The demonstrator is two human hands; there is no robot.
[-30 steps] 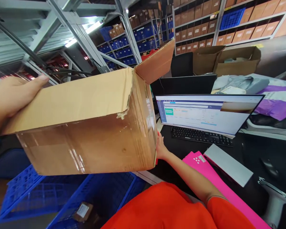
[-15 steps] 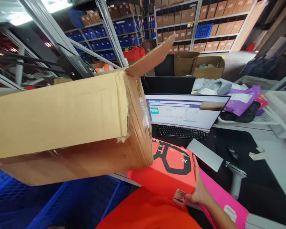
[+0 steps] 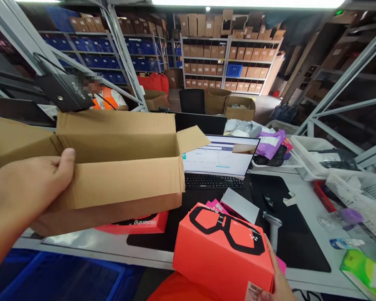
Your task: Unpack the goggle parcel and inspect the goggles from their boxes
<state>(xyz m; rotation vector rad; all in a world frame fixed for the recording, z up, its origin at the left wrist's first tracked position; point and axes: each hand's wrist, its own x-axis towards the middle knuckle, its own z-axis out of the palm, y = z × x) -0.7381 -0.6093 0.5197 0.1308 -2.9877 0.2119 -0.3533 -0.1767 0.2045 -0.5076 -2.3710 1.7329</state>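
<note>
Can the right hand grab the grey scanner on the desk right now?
Probably not just yet. The right hand is full, gripping the orange box. The scanner stands close beside it with nothing between, so the way looks free once the hand is empty.

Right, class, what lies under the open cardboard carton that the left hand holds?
Only the front edge of a red box shows beneath the cardboard carton, on the desk; the carton hides the rest.
</note>
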